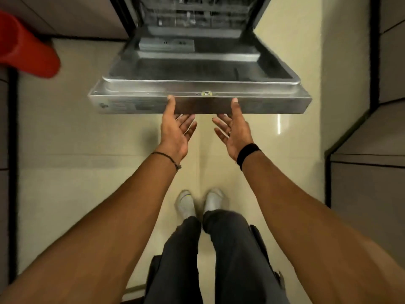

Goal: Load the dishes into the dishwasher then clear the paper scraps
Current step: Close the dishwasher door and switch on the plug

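The dishwasher's steel door [197,69] hangs partly lowered in front of me, its top edge [135,105] facing me. My left hand [176,130] is palm up under that edge, thumb resting on its face and fingers reaching beneath it. My right hand [234,130] mirrors it a little to the right, thumb on the edge and fingers underneath. Both hands have nearly straight fingers. Behind the door the lower rack [197,16] shows dimly, its contents blurred. No paper scraps are in view.
A red object [26,47] juts in at the upper left. Grey cabinet fronts [368,194] line the right side and dark cabinets [4,150] the left. Cream floor tiles [87,150] lie below, with my socked feet [199,201] near the middle.
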Action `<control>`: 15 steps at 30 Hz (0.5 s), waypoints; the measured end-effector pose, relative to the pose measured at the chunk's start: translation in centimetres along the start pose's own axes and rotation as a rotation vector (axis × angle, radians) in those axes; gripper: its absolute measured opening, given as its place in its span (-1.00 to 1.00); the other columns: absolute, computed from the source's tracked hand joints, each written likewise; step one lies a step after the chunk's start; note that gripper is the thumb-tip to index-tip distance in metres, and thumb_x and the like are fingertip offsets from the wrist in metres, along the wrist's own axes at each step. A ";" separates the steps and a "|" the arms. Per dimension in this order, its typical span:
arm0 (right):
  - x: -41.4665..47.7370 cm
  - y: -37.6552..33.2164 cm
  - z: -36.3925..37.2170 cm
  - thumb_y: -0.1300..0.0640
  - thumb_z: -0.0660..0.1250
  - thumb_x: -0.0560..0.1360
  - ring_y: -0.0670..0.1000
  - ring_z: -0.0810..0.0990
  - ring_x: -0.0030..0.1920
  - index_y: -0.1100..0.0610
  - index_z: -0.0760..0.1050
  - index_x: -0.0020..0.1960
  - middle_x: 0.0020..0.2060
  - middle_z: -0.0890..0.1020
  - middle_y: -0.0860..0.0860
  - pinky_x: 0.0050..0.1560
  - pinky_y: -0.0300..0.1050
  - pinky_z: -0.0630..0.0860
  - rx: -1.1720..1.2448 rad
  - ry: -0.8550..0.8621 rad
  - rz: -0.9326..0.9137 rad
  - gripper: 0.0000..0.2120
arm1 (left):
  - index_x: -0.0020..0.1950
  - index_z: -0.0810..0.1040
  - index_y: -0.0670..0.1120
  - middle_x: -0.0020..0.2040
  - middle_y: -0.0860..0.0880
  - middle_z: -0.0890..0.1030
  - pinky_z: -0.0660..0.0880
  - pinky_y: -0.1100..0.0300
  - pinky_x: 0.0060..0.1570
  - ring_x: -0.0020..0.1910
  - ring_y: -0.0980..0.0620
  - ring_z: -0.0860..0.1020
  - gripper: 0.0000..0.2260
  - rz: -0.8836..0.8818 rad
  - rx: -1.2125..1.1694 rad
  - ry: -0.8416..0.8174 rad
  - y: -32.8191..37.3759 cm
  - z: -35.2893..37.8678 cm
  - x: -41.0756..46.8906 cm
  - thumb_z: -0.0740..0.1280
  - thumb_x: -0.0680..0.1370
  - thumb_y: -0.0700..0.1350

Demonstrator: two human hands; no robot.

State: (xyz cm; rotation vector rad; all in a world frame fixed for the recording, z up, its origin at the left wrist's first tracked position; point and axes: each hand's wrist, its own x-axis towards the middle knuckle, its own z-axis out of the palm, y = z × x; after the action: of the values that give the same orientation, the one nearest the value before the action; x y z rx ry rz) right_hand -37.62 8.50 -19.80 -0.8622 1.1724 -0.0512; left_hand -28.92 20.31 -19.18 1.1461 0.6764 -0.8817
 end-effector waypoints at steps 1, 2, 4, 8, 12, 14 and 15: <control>-0.7 -2.5 1.1 -0.31 0.22 0.60 0.00 0.64 0.20 -0.03 0.42 0.28 0.33 0.55 0.07 0.23 -0.03 0.59 -0.002 -0.010 -0.025 -0.57 | 0.49 0.35 -0.17 0.31 -0.20 0.56 0.58 0.01 0.27 0.22 -0.08 0.64 -0.39 0.034 0.013 -0.009 2.2 1.5 -0.9 0.29 0.62 0.24; -1.1 -4.9 2.0 -0.30 0.22 0.60 0.00 0.65 0.19 -0.05 0.43 0.19 0.30 0.56 0.06 0.19 -0.05 0.60 -0.011 -0.017 -0.050 -0.63 | 0.47 0.35 -0.18 0.30 -0.21 0.56 0.59 0.02 0.24 0.21 -0.08 0.64 -0.41 0.061 0.024 -0.013 4.2 3.0 -1.4 0.30 0.62 0.21; -1.5 -9.2 3.6 -0.30 0.22 0.60 0.00 0.64 0.18 -0.02 0.41 0.19 0.27 0.55 0.05 0.13 -0.07 0.61 -0.025 -0.029 -0.102 -0.62 | 0.42 0.38 -0.19 0.27 -0.21 0.58 0.62 0.05 0.19 0.18 -0.08 0.66 -0.46 0.096 0.040 -0.026 7.8 5.9 -2.0 0.31 0.63 0.18; -1.6 -16.0 6.1 -0.33 0.21 0.59 -0.01 0.65 0.17 0.04 0.38 0.34 0.32 0.54 0.09 0.08 -0.09 0.62 -0.032 -0.053 -0.155 -0.48 | 0.34 0.42 -0.19 0.21 -0.18 0.60 0.62 0.03 0.20 0.16 -0.05 0.68 -0.51 0.149 0.085 -0.054 13.6 10.4 -2.7 0.26 0.66 0.19; -0.7 -22.7 8.0 -0.35 0.18 0.58 0.00 0.65 0.17 0.08 0.29 0.52 0.36 0.53 0.12 0.01 -0.12 0.61 -0.036 -0.091 -0.168 -0.31 | 0.44 0.42 -0.17 0.25 -0.17 0.59 0.59 0.01 0.25 0.16 -0.05 0.68 -0.48 0.194 0.088 -0.034 18.7 15.6 -3.1 0.21 0.68 0.20; 0.0 -25.3 8.6 -0.37 0.15 0.59 0.00 0.65 0.18 0.06 0.28 0.54 0.39 0.51 0.11 0.01 -0.12 0.60 -0.059 -0.126 -0.190 -0.31 | 0.51 0.38 -0.18 0.35 -0.21 0.56 0.59 0.03 0.24 0.14 -0.04 0.69 -0.44 0.223 0.097 -0.037 20.7 17.4 -2.5 0.19 0.68 0.20; 0.4 -26.6 9.0 -0.37 0.13 0.59 0.00 0.64 0.19 0.07 0.28 0.55 0.40 0.51 0.11 0.03 -0.12 0.60 -0.074 -0.141 -0.202 -0.30 | 0.53 0.35 -0.18 0.37 -0.23 0.55 0.59 0.03 0.25 0.13 -0.03 0.69 -0.43 0.239 0.107 -0.040 21.6 18.2 -2.2 0.18 0.68 0.20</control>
State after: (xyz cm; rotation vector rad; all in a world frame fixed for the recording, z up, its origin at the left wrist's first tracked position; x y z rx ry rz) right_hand -19.79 -4.99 -2.77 -1.0316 0.9580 -0.1112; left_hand -11.09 6.80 -1.79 1.2724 0.4524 -0.7416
